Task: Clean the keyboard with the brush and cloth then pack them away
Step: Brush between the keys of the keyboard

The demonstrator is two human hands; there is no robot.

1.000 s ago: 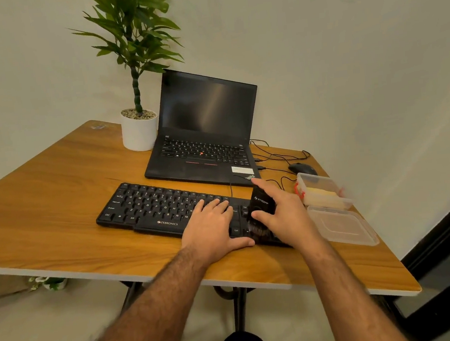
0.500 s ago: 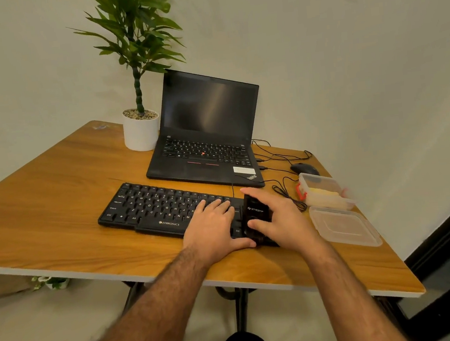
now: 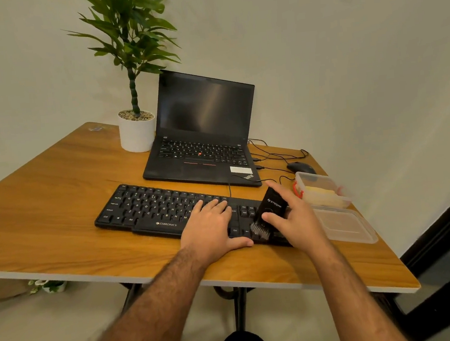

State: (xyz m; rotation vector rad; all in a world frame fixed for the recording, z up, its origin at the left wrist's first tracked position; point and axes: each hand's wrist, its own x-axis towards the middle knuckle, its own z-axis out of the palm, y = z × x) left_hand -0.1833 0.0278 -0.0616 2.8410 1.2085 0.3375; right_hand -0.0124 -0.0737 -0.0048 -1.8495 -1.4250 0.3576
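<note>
A black keyboard (image 3: 153,208) lies across the middle of the wooden table (image 3: 41,206). My left hand (image 3: 210,227) rests flat on its right half, fingers spread over the keys. My right hand (image 3: 292,216) grips a black brush (image 3: 271,208) by its block handle. The brush is tilted, with its bristles down on the keys at the keyboard's right end. A yellow cloth (image 3: 322,192) lies in an open clear plastic box (image 3: 305,177) to the right of the keyboard.
An open black laptop (image 3: 206,133) stands behind the keyboard, with a potted plant (image 3: 136,132) to its left. A black mouse (image 3: 298,166) and cables lie at the back right. The box's clear lid (image 3: 346,227) lies near the table's right edge.
My right hand has moved the brush back to the right and tilted it, so the bristles show over the right-end keys. My left hand stays on the keyboard.
</note>
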